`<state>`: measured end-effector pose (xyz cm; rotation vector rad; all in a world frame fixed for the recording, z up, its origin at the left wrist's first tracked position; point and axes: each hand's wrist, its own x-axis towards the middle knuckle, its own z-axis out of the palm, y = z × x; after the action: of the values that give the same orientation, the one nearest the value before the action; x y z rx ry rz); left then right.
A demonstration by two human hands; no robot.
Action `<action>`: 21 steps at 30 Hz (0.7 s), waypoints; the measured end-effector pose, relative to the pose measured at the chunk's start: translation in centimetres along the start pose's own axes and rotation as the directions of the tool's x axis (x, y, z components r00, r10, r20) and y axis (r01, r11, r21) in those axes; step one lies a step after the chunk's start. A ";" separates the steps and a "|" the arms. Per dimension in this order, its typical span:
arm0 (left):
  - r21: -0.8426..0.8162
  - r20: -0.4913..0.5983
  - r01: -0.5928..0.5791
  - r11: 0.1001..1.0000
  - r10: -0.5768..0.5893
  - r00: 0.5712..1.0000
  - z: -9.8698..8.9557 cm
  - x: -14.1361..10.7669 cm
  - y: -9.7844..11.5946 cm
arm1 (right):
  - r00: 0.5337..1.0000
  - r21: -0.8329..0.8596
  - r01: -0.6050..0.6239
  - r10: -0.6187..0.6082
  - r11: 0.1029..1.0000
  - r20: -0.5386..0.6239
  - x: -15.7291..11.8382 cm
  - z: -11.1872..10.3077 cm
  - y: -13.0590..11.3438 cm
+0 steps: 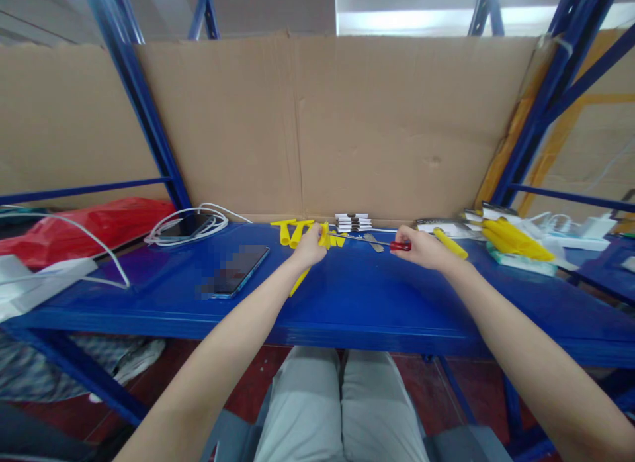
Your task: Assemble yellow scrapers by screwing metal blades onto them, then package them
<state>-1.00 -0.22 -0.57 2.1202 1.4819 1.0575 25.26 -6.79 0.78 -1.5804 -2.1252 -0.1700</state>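
My left hand [310, 247] is closed around a yellow plastic tool [300, 282], whose long narrow handle slants down below the fingers. My right hand [421, 247] grips the red handle of a screwdriver [401, 246]. Its thin metal shaft points left and reaches the head of the yellow tool; the exact contact is too small to make out. More yellow T-shaped plastic pieces [284, 233] lie just left of my left hand. Small yellow pieces [338, 239] and a flat grey metal piece [375, 243] lie between the two hands.
Small black-and-white packets [353, 222] are stacked against the cardboard wall [387, 131]. A phone [241, 271] lies left on the blue table [367, 310]. A yellow cylinder [450, 243] and yellow packs [518, 239] sit right. White cables [218, 217] and a red bag [99, 227] occupy the far left.
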 end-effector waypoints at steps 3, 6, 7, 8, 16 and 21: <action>0.015 -0.010 -0.002 1.000 0.002 1.000 -0.1 0.0 0.1 | 1.000 -0.018 0.006 -0.007 1.000 -0.009 -0.1 0.0 -0.1; 0.020 -0.017 -0.009 1.000 0.010 1.000 -0.1 0.0 0.0 | 1.000 -0.007 0.007 -0.007 1.000 0.011 -0.1 -0.2 -0.3; 0.019 -0.018 -0.009 1.000 0.009 1.000 -0.1 0.0 0.0 | 1.000 0.005 0.016 -0.016 1.000 0.027 -0.1 -0.2 -0.4; 0.018 -0.021 -0.008 1.000 0.009 1.000 -0.1 0.0 0.0 | 0.998 0.026 0.030 -0.031 0.999 0.045 -0.2 -0.3 -0.4; 0.005 -0.008 -0.002 1.000 0.002 1.000 -0.2 -0.2 0.3 | 0.995 0.123 0.025 -0.037 0.992 0.093 -0.3 -0.4 -0.5; -0.028 -0.002 0.004 1.000 -0.004 1.000 -0.1 -0.2 0.3 | 0.999 0.067 -0.007 0.004 0.998 0.044 0.0 -0.1 0.0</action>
<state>-0.95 -0.53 -0.42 2.0973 1.4632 1.0727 25.30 -6.81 0.81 -1.5648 -2.1370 -0.0619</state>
